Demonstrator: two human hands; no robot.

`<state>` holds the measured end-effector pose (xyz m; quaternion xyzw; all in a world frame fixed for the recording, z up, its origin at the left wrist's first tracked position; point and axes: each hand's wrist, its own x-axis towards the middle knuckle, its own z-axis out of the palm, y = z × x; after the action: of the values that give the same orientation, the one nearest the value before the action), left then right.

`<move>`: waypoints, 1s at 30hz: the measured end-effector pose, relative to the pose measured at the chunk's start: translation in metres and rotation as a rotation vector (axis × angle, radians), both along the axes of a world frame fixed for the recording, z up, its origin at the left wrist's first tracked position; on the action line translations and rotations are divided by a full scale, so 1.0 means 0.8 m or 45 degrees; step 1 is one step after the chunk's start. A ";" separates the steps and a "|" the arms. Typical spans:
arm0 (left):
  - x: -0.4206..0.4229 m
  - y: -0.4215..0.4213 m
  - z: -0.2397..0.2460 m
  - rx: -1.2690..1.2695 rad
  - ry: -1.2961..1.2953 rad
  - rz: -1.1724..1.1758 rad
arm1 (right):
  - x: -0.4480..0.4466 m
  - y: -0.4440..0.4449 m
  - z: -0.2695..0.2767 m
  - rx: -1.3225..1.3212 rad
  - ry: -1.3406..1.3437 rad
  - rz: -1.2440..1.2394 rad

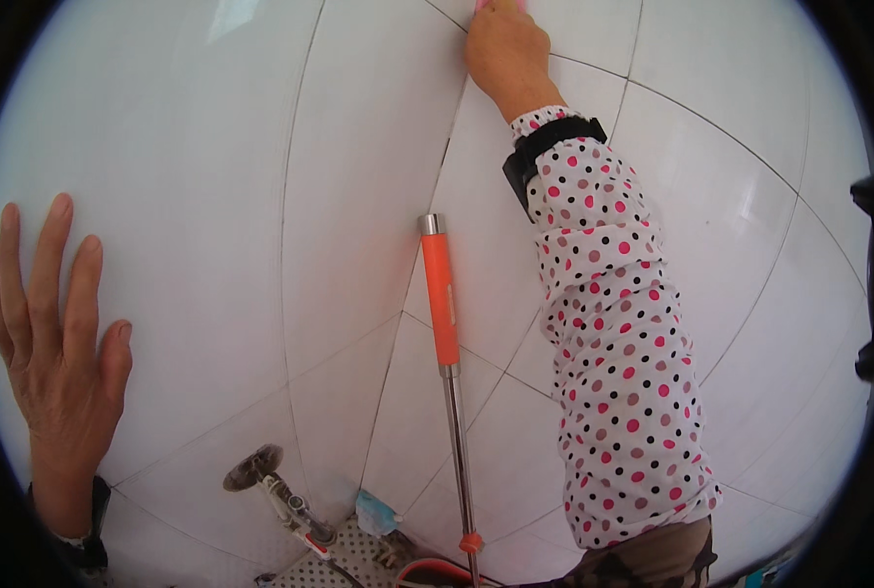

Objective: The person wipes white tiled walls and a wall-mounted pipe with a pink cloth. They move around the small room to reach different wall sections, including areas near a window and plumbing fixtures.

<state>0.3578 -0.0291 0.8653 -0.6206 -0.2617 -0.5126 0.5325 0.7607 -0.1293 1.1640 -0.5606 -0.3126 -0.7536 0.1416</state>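
My left hand (pixel 62 316) lies flat against the white tiled wall (pixel 187 184) with its fingers spread and nothing in it. At the top of the view my right hand (pixel 509 55) is closed over something pink (pixel 481 6), probably a cloth, near the corner where two tiled walls meet. Only slivers of the pink thing show past my fingers. A spotted sleeve (pixel 617 353) and a black wrist strap (pixel 558 143) cover my right arm. Between my arms, a pole with an orange grip (pixel 440 298) and a metal shaft (pixel 457 441) leans upright in the corner.
Low on the left wall sits a pipe fitting with a round flange (pixel 254 467) and a valve (pixel 301 507). Beneath it are a perforated light panel (pixel 348 555) and a crumpled blue piece (pixel 376 513). A red-rimmed container (pixel 437 564) stands by the pole's foot. Dark knobs (pixel 865 360) edge the right side.
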 end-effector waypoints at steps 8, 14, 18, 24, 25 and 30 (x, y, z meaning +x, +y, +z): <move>0.021 0.015 0.018 0.045 0.044 -0.077 | 0.044 0.012 -0.098 -0.223 -0.078 -0.154; 0.039 0.005 0.027 -0.013 0.025 -0.068 | 0.067 0.006 -0.152 -0.446 -0.127 -0.115; 0.044 0.002 0.035 -0.085 0.036 -0.069 | 0.077 0.008 -0.196 -0.529 -0.085 0.032; 0.054 -0.005 0.047 -0.211 0.065 -0.070 | 0.079 0.011 -0.266 -0.734 0.111 0.045; 0.055 -0.008 0.050 -0.212 0.070 -0.076 | 0.078 0.010 -0.272 -0.739 0.110 0.042; 0.055 -0.011 0.050 -0.240 0.076 -0.081 | 0.081 0.010 -0.265 -0.755 0.045 0.093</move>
<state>0.4017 -0.0380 0.9050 -0.6909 -0.2731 -0.4837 0.4628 0.8258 -0.1214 0.9522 -0.5789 -0.5366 -0.6139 0.0042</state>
